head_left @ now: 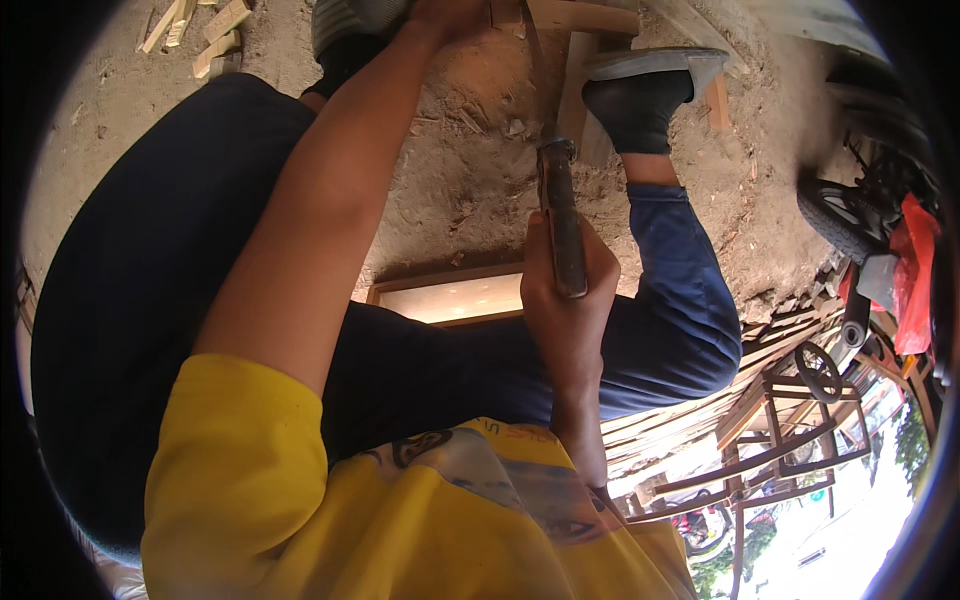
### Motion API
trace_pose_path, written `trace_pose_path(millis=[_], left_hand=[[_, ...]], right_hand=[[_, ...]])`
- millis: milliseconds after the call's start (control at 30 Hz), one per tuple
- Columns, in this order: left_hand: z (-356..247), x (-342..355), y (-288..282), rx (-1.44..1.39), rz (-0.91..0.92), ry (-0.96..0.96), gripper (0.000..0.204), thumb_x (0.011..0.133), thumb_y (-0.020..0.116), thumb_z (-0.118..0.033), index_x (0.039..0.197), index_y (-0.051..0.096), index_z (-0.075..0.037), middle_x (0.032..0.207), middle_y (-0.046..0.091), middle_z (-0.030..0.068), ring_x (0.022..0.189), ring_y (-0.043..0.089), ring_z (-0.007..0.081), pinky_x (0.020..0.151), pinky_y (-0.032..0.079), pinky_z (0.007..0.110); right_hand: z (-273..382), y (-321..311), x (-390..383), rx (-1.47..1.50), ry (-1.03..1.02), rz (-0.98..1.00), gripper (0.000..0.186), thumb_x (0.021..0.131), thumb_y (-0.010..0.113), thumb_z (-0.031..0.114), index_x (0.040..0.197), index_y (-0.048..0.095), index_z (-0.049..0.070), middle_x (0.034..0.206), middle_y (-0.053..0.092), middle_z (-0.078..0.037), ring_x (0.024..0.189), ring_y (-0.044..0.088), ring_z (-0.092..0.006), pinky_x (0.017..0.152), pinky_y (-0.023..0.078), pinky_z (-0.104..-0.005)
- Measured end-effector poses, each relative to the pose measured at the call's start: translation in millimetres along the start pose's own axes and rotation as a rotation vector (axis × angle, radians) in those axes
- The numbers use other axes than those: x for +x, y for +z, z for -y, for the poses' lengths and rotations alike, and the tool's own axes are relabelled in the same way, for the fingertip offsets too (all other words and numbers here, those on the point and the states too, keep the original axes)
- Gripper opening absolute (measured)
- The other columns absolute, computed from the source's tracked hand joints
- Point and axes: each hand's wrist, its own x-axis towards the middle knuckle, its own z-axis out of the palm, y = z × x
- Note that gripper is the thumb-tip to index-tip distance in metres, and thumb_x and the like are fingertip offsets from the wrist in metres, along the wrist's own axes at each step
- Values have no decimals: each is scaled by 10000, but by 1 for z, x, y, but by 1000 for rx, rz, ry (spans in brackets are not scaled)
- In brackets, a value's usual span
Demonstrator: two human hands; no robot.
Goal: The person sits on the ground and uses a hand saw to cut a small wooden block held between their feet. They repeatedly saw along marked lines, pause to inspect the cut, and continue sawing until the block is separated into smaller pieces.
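Observation:
My right hand point(565, 270) is closed around the dark, worn handle of a saw point(560, 210). The saw points away from me, and its thin blade, seen nearly edge-on, reaches a piece of wood point(585, 16) at the top edge. My left hand point(452, 18) is at the left end of that wood, fingers closed against it and partly cut off by the picture's edge. Under the wood and beside my right foot point(635, 105) runs a longer board point(577, 85). The sandal on that foot lies over the boards.
Wood offcuts point(222, 38) lie on the dirt floor at upper left. A shallow wooden frame point(450, 297) rests beyond my bent leg. To the right are a motorcycle wheel point(840, 215), a red plastic bag point(913, 270), stacked wood strips point(770, 345) and a brown frame with a small wheel point(790, 425).

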Motion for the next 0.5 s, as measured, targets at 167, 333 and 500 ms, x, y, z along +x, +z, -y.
trace_pose_path(millis=[167, 333, 500], left_hand=[[1, -10, -8, -27, 42, 23, 372, 826, 636, -366, 854, 662, 4, 865, 687, 202, 825, 674, 370, 737, 547, 466], [-18, -7, -27, -39, 100, 54, 408, 808, 654, -406, 873, 661, -3, 878, 683, 211, 847, 667, 378, 748, 541, 478], [-10, -8, -11, -32, 30, 73, 385, 859, 601, -381, 867, 654, 0, 898, 678, 220, 822, 660, 397, 741, 533, 498]], right_hand=[[-42, -26, -47, -3, 32, -90, 134, 880, 617, 17, 757, 572, -14, 544, 487, -31, 506, 429, -57, 443, 345, -271], [-38, -32, -39, -103, -88, -111, 97, 888, 601, 19, 803, 593, -27, 564, 509, -51, 543, 459, -59, 463, 367, -281], [-37, 26, 63, 32, -76, -40, 164, 901, 607, 115, 848, 591, -39, 597, 552, -90, 563, 503, -71, 504, 409, -308]])
